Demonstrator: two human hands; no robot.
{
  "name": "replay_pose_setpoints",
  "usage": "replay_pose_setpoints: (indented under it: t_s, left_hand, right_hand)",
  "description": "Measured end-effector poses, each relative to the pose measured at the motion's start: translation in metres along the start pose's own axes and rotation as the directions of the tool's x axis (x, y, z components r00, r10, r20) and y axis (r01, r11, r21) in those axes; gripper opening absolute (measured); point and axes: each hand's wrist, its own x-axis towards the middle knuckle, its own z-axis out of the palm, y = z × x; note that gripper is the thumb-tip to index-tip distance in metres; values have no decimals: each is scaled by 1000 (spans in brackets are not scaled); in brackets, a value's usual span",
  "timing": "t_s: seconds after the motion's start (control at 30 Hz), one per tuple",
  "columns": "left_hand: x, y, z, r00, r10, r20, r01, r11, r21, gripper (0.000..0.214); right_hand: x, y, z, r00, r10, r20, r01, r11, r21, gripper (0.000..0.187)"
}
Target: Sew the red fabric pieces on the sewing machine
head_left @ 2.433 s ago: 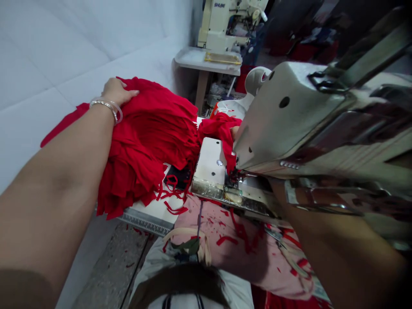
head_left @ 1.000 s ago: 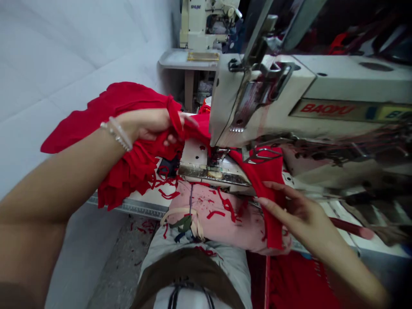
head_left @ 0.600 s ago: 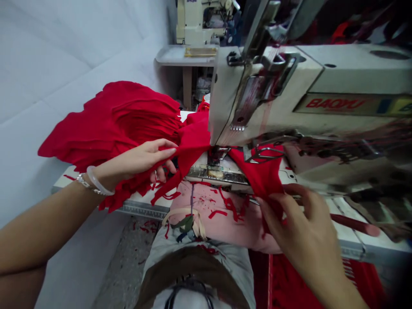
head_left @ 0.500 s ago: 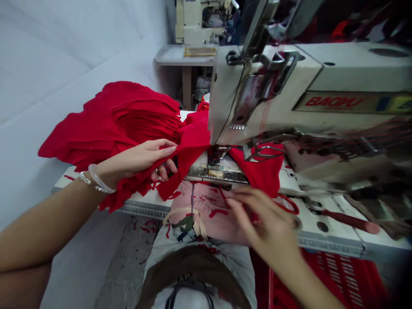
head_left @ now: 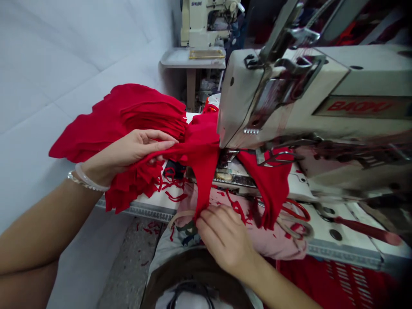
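A red fabric piece (head_left: 206, 165) stretches from the sewing machine (head_left: 244, 94) toward me. My left hand (head_left: 141, 148) pinches its left edge between thumb and fingers, beside the fanned stack of red fabric pieces (head_left: 106, 116). Lower down, my right hand (head_left: 225, 238) is closed on the tip of the same piece, above my lap. Another red fabric part (head_left: 272, 184) hangs out to the right of the presser foot (head_left: 230, 155). How the cloth lies under the needles is hidden.
Red-handled scissors (head_left: 294, 210) and a red-handled tool (head_left: 367, 229) lie on the right of the machine table. Red trimmings litter the pink cloth (head_left: 277, 244) along the front edge. A red plastic basket (head_left: 341, 279) stands below. A white wall (head_left: 38, 77) bounds the left.
My right hand has moved left and taken hold of the fabric's lower tip, pulling it toward me. My left hand keeps its pinch, slightly higher. The view has shifted a little left.
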Motion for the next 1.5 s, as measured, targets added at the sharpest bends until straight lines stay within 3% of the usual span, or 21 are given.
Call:
replay_pose_setpoints:
  t_s: [0.07, 0.13, 0.2, 0.27, 0.33, 0.37, 0.4, 0.47, 0.57, 0.63, 0.73, 0.8, 0.9, 1.0, 1.07, 1.17, 1.23, 1.3, 1.37, 1.43, 1.5]
  left_hand:
    - [-2, 6, 2, 999, 33, 8, -31, 981, -191, 30]
    - [-2, 13, 7, 993, 122, 1, -116, 952, -285, 38]
    - [0, 20, 13, 976, 213, -50, -219, 951, -220, 38]
    - [6, 24, 17, 932, 327, -156, -334, 942, -18, 22]
    - [14, 27, 16, 855, 462, -234, -432, 886, 171, 11]
    - [18, 27, 14, 827, 502, -253, -455, 862, 225, 12]
    - [21, 28, 11, 813, 521, -259, -465, 849, 249, 14]
    - [24, 30, 3, 827, 523, -204, -470, 844, 259, 23]
    - [19, 35, -5, 859, 511, 13, -494, 823, 281, 37]
    - [13, 37, -6, 877, 474, 77, -477, 844, 245, 33]
    - [5, 32, -2, 893, 442, -85, -428, 893, 143, 25]
    - [3, 22, 2, 895, 388, -219, -380, 921, 80, 30]
    - [6, 4, 5, 903, 290, -316, -320, 946, -47, 42]
    - [11, -8, 3, 906, 254, -339, -327, 928, -179, 42]
    - [13, -8, 5, 898, 267, -350, -368, 890, -267, 36]
    - [9, 4, 24, 875, 314, -368, -456, 790, -409, 26]
    - [6, 11, 51, 886, 347, -309, -456, 774, -439, 17]
    - [6, 8, 86, 890, 414, -193, -455, 841, -294, 9]
    - [10, -7, 119, 836, 544, -72, -539, 839, 78, 15]
    - [16, -29, 139, 723, 689, 48, -621, 618, 482, 23]
    - [19, -48, 145, 643, 749, 163, -609, 370, 702, 28]
  right_hand:
    - [-7, 7, -11, 960, -81, 268, 78, 997, 22, 20]
    - [-12, 21, -21, 926, -53, 374, 35, 998, 56, 16]
    - [-14, 42, -35, 950, 114, 291, -77, 988, -137, 22]
    - [-17, 64, -51, 949, 281, 146, -186, 869, -459, 35]
    - [-22, 81, -66, 933, 341, 114, -201, 758, -621, 29]
    - [-26, 87, -73, 931, 342, 129, -192, 757, -625, 25]
    - [-29, 91, -79, 934, 327, 141, -186, 786, -590, 22]
    - [-34, 94, -91, 946, 289, 149, -191, 866, -463, 19]
    - [-38, 91, -106, 938, 297, 178, -244, 931, -271, 19]
    - [-39, 88, -113, 912, 358, 202, -323, 928, -187, 22]
    - [-41, 83, -120, 855, 446, 265, -439, 894, -89, 24]
    - [-45, 80, -122, 817, 477, 324, -487, 872, -55, 23]
    - [-55, 78, -128, 785, 510, 351, -517, 852, -82, 15]
    - [-69, 75, -140, 788, 561, 253, -548, 827, -126, 16]
    - [-76, 71, -152, 770, 612, 183, -613, 788, -54, 20]
    - [-79, 67, -163, 666, 745, -27, -703, 639, 312, 18]
    - [-69, 66, -156, 589, 790, -171, -604, 571, 555, 19]
    - [-50, 67, -134, 629, 735, -253, -508, 636, 581, 33]
    - [-26, 68, -101, 764, 599, -239, -499, 785, 367, 36]
    - [-7, 70, -66, 847, 508, -158, -464, 850, 249, 28]
    - [1, 72, -39, 942, 333, -38, -334, 942, -33, 29]
